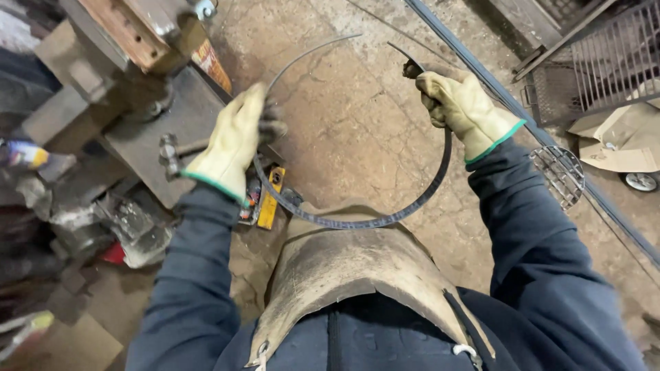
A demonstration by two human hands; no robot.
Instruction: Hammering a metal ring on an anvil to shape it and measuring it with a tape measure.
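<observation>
Gripping a curved strip of dark metal (pixel 385 218) with both gloved hands, I hold it over the cracked concrete floor (pixel 357 117), the bend sagging just above my leather apron (pixel 344 268). My left hand (pixel 230 141) is closed around one side of the strip near the steel plate (pixel 161 130) — fingers wrapped tight, thumb pressed against the metal. My right hand (pixel 460 110) is clenched in a fist around the other end, which pokes up past my knuckles. A hammer (pixel 175 152) lies on the plate just beside my left wrist, and a yellow tool (pixel 270 199) sits below it. Off to the right, a round wire grate (pixel 558 175) rests near a long steel bar (pixel 522 113) running across the floor.
</observation>
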